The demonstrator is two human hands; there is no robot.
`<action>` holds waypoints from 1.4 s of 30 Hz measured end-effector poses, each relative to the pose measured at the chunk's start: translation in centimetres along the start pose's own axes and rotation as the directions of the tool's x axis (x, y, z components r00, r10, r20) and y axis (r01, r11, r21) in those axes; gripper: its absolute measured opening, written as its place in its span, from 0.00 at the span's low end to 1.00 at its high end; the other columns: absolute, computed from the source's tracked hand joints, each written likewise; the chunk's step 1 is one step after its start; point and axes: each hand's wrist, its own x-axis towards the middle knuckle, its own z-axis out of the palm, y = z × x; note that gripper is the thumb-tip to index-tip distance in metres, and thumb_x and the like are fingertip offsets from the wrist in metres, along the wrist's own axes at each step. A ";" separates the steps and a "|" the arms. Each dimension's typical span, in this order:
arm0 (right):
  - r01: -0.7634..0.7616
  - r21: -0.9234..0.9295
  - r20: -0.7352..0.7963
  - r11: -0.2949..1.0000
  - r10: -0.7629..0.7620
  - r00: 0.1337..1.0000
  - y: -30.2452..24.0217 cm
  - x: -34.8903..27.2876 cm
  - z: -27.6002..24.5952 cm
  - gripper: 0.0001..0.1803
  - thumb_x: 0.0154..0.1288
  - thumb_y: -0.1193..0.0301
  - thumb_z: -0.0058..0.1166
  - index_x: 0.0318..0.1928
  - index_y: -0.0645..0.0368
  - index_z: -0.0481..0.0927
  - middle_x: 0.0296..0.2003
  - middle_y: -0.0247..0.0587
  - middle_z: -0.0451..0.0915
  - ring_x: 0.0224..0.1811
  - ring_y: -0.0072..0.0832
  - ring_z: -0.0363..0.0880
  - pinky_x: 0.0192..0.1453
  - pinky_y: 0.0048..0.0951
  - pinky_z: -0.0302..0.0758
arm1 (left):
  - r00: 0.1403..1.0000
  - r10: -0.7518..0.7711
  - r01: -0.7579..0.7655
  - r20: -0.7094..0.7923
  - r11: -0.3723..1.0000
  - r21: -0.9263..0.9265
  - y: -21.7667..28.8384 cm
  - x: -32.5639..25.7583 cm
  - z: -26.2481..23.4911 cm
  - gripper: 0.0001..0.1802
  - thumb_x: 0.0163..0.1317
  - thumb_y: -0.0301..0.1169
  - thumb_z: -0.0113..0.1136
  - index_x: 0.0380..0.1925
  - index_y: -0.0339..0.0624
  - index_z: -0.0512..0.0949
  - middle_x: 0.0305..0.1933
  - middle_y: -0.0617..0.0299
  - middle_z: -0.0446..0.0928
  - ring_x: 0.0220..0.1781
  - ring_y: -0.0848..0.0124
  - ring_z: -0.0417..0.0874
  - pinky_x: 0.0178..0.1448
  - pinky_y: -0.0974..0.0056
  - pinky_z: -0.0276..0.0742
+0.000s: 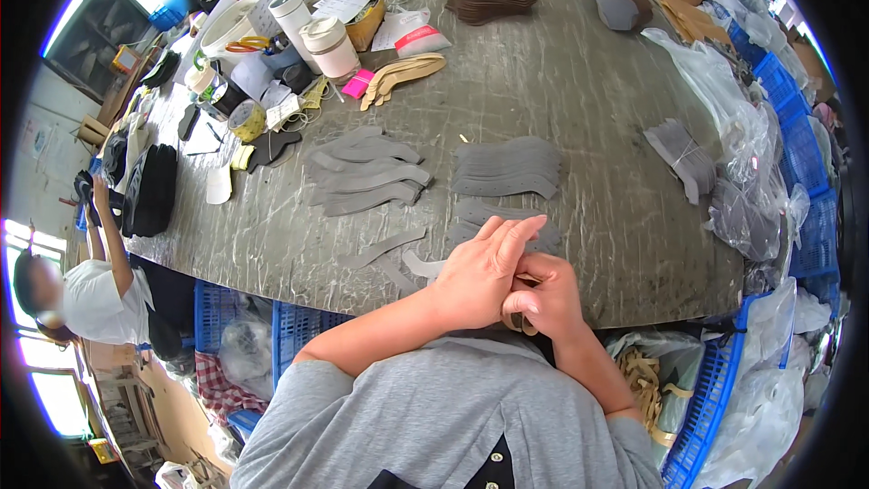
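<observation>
My left hand (482, 264) is in front of my body at the table's near edge, its fingers stretched out to the right across my other hand. My right hand (554, 294) presses against it, fingers curled in; whatever they hold, if anything, is hidden. Just beyond my hands lies a partly covered pile of grey cut pieces (480, 210). A neat stack of curved grey pieces (507, 167) sits farther off, and a fanned group of grey strips (369, 172) is to its left. Loose grey strips (389, 245) and a paler curved piece (419, 265) lie left of my hands.
Jars, a white cup (329, 45), tape and papers crowd the table's far left. Brown stacked pieces (489, 0) lie at the far side; a tied grey bundle (679, 158) is at right. Blue crates (701, 407) and plastic bags line the edges. Other people work around the table.
</observation>
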 end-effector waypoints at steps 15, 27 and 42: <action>-0.212 0.528 0.058 0.822 0.214 0.975 -1.0 0.6 -0.8 0.10 0.64 0.80 0.36 0.38 0.57 0.73 0.37 0.33 0.75 0.27 0.13 0.64 0.30 0.16 0.64 | 0.999 0.036 -0.036 -0.009 0.996 -0.084 0.9 2.1 -4.6 0.16 0.52 0.22 0.68 0.43 0.42 0.82 0.44 0.56 0.78 0.42 0.58 0.80 0.45 0.60 0.79; 0.088 0.623 -0.482 0.777 0.292 0.826 3.6 -2.7 -14.0 0.05 0.69 0.71 0.52 0.42 0.52 0.72 0.21 0.24 0.62 0.17 0.14 0.58 0.20 0.17 0.57 | 0.743 -0.669 0.656 -0.027 0.735 -0.172 -3.4 -2.3 -8.4 0.05 0.53 0.24 0.68 0.26 0.35 0.81 0.21 0.69 0.75 0.24 0.82 0.70 0.28 0.70 0.66; -0.302 0.080 -0.337 0.950 0.311 0.889 6.5 -1.1 -5.0 0.06 0.61 0.78 0.62 0.37 0.62 0.78 0.29 0.27 0.75 0.31 0.14 0.72 0.37 0.19 0.71 | 0.683 -0.718 0.724 0.132 0.690 0.010 -5.7 -0.6 -4.3 0.07 0.52 0.28 0.68 0.26 0.34 0.82 0.19 0.64 0.75 0.23 0.79 0.72 0.29 0.69 0.69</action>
